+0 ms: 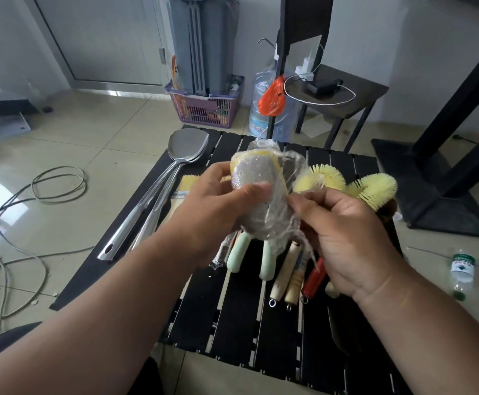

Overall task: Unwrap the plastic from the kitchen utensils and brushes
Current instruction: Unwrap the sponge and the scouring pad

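Meanwhile, above the table's (241, 323) middle, the left hand (212, 206) is gripping the wrapped scrubber bundle (256, 201), thumb pressing its silver pad, while the right hand (343, 238) is pinching the plastic wrap (292, 195); the thin film is likely stretching into strings and could tear, leaving scraps clinging

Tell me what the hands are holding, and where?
The left hand grips the plastic-wrapped silver-and-yellow scrubber sponges by their side; the right hand pinches the clear plastic wrap.

We find no legible text. The green label on the plastic bottle (462, 270) on the floor carries print too blurred to read.
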